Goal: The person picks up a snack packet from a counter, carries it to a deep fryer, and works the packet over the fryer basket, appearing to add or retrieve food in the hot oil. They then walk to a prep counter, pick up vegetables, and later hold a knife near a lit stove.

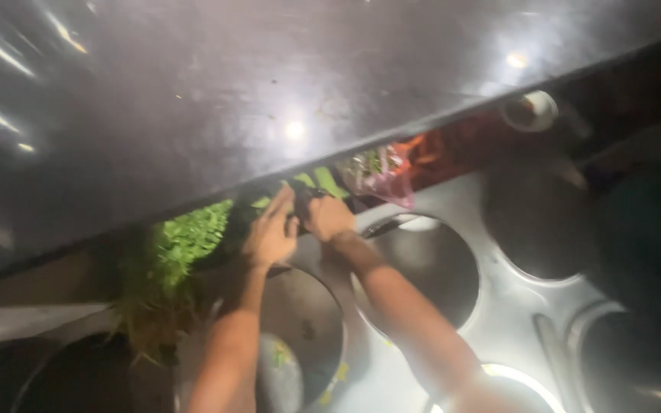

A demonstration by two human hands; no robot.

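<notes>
Left hand [271, 233]: reached forward beneath the near edge of a dark glossy counter slab [193, 99], palm down, fingers together and slightly curved, resting on or against a dark bundle [304, 197]; whether actually gripping, impossible to tell through the blur. Right hand [327, 218]: just beside the left, knuckles up, fingers curled in under the slab edge and closed round the same dark bundle, nature of bundle unclear. Both forearms bare, running in from the lower edge of view and converging at that spot. Leafy green herbs [189, 237]: large bunch lying under the slab edge to the left of the left hand, pale stems and roots trailing down toward the lower left. More green leaves [323, 182] showing just above the fingertips. Thin plastic bag [380, 180], pinkish and clear, with greenery inside: right of the hands, tucked against the slab edge. Steel worktop [499, 321] with round cut-out wells: below and right of the hands. Round steel vessel [307, 329] under the left forearm, with scraps of green and yellow at its bottom. Second well [430, 268] directly under the right forearm, dark inside. Third well [537, 222] further right, dark. Small round white-rimmed container [533, 111]: far right, near the slab edge, contents not discernible.
</notes>
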